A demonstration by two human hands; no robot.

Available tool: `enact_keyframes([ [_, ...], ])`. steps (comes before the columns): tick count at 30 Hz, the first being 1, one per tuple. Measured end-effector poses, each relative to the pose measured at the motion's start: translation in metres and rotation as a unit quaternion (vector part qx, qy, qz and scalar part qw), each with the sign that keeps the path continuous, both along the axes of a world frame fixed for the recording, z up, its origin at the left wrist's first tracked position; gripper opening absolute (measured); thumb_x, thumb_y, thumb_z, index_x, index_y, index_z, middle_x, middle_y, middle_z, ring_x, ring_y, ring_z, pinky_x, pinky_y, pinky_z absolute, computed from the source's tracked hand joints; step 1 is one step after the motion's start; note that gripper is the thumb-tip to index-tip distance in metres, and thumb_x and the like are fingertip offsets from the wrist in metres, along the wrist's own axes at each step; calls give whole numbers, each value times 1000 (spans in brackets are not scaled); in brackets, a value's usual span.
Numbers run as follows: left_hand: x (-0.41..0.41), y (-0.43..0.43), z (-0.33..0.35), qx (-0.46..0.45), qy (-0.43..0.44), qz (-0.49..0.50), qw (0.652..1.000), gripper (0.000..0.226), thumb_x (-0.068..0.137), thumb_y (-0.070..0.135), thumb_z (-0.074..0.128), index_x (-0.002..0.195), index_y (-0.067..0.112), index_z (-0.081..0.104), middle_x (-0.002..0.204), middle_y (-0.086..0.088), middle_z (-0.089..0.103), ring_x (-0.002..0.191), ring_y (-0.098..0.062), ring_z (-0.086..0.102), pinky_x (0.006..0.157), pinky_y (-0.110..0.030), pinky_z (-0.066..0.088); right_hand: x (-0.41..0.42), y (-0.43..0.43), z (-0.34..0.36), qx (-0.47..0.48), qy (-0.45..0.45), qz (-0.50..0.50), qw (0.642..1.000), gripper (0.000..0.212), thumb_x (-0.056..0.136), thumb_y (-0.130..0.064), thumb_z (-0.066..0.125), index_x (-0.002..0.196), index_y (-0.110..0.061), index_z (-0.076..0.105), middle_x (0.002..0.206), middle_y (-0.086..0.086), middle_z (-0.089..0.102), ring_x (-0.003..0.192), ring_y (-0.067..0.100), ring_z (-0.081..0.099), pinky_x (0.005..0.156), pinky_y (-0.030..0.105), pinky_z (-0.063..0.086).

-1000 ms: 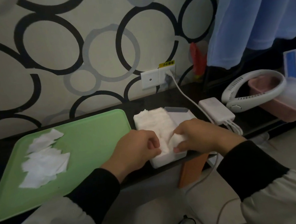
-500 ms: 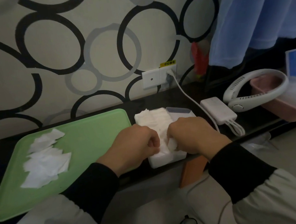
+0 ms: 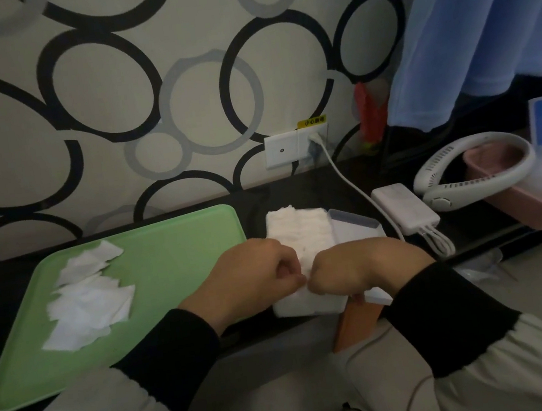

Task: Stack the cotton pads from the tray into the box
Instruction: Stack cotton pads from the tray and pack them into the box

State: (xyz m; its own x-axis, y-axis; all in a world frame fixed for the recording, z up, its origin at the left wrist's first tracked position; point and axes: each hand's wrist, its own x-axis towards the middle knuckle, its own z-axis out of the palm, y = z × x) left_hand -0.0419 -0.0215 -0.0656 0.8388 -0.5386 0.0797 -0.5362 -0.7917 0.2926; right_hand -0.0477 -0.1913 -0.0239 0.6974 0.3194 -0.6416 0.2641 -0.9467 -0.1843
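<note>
A green tray (image 3: 172, 252) lies on the dark shelf at the left, with several loose white cotton pads (image 3: 90, 298) on its left half. To its right stands the white box (image 3: 310, 307), filled with a row of stacked pads (image 3: 297, 229). My left hand (image 3: 251, 277) and my right hand (image 3: 364, 267) sit knuckle to knuckle over the box's near end, fingers curled down onto the pads there. The fingertips are hidden, so what they pinch is not visible. The box's clear lid (image 3: 355, 225) lies along its right side.
A white power bank (image 3: 404, 210) with cables sits right of the box, its cord running to a wall socket (image 3: 296, 146). Further right are a white neck fan (image 3: 472, 172) and a pink basin (image 3: 530, 198). An orange block (image 3: 354, 328) stands below the shelf edge.
My right hand has slid left and toward me along the box until it meets my left hand. My left hand has stayed nearly in place.
</note>
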Motion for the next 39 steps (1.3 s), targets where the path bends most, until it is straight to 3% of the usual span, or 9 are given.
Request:
enact_keyframes([
  [4, -2, 4, -3, -39, 67, 10, 997, 30, 72, 58, 77, 88, 34, 69, 83, 14, 63, 74, -2, 55, 66, -27, 47, -4, -13, -3, 62, -43, -34, 997, 37, 103, -26, 40, 132, -15, 60, 132, 4, 60, 110, 18, 57, 99, 34, 46],
  [7, -2, 4, -5, -56, 83, 18, 995, 24, 73, 52, 80, 82, 36, 66, 78, 15, 64, 70, -2, 56, 65, -25, 47, -6, -25, -11, 117, -128, -34, 984, 24, 98, -27, 56, 117, -23, 69, 113, -3, 69, 86, 7, 60, 86, 29, 52],
  [13, -1, -4, -7, -62, 85, 39, 994, 28, 71, 54, 81, 79, 32, 66, 74, 14, 66, 68, -2, 59, 62, -21, 43, -1, -32, -27, 127, -231, -59, 963, 8, 85, -37, 71, 89, -30, 73, 87, -10, 69, 83, 8, 62, 80, 37, 56],
  [19, 1, -13, -10, -71, 94, 63, 991, 30, 69, 53, 82, 80, 30, 66, 77, 12, 65, 80, -12, 61, 75, -33, 52, 2, -38, -22, 90, -266, -63, 958, 12, 90, -33, 62, 93, -32, 74, 93, -15, 69, 92, 8, 61, 81, 39, 56],
  [23, -1, -5, -7, -96, 112, 50, 988, 24, 74, 45, 82, 84, 34, 63, 78, 12, 64, 72, -3, 58, 68, -24, 49, 1, -25, -17, 132, -296, -95, 941, 21, 93, -32, 52, 99, -31, 73, 96, -12, 71, 90, 12, 64, 79, 42, 57],
  [27, -8, 30, 1, -130, 108, 75, 983, 14, 81, 39, 78, 84, 32, 66, 81, 12, 67, 68, 2, 59, 66, -17, 47, -4, 15, -12, 195, -338, -84, 917, 17, 93, -29, 53, 95, -30, 70, 95, -7, 70, 90, 15, 64, 80, 38, 55],
  [29, -13, 58, 2, -131, 103, 113, 979, 12, 83, 39, 76, 83, 32, 67, 81, 13, 67, 70, 5, 59, 66, -15, 46, -8, 41, -13, 226, -329, -70, 914, 15, 91, -29, 54, 93, -30, 69, 91, -8, 69, 89, 15, 63, 79, 37, 53],
  [34, -26, 138, -9, -131, 104, 268, 949, 12, 83, 37, 76, 80, 28, 68, 80, 12, 69, 79, -5, 64, 69, -25, 49, -6, 105, -30, 270, -251, -49, 928, 16, 89, -30, 56, 95, -29, 71, 95, -9, 72, 92, 15, 65, 81, 33, 55],
  [39, -36, 202, -19, -121, 76, 388, 911, 18, 81, 17, 71, 75, 31, 61, 78, 11, 63, 78, -14, 61, 70, -25, 41, 12, 153, -53, 309, -190, -43, 931, 17, 89, -21, 59, 95, -22, 75, 97, -6, 73, 94, 14, 66, 88, 31, 53],
])
